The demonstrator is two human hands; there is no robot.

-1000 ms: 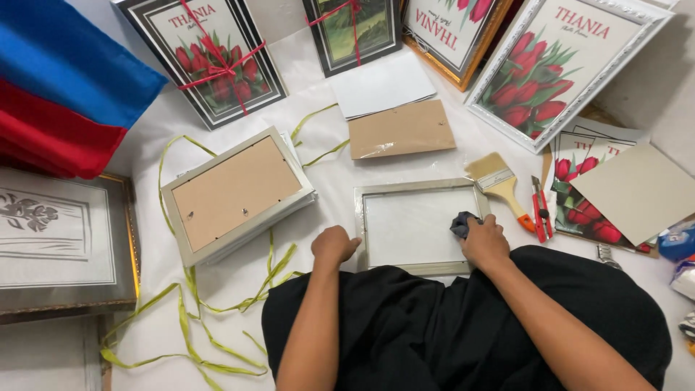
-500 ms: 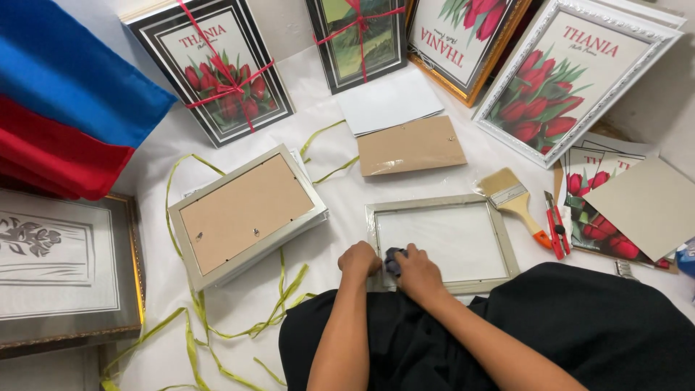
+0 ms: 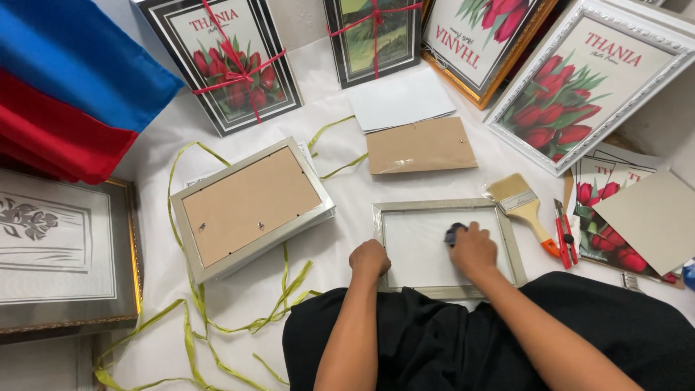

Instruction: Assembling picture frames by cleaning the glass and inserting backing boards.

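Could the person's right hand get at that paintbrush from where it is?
Probably yes. The right hand rests on the open frame, and the paintbrush lies just beyond the frame's right edge, with nothing between them.

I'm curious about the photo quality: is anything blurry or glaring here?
Head view: even, soft light, faint shadows; sharp throughout; no strong glare on the glass of the open frame under the right hand; left hand crisp; framed pictures at the edges look slanted.

White sheet (image 3: 239,311) spread over the floor, blue and red cloth (image 3: 69,87) at left, even indoor light
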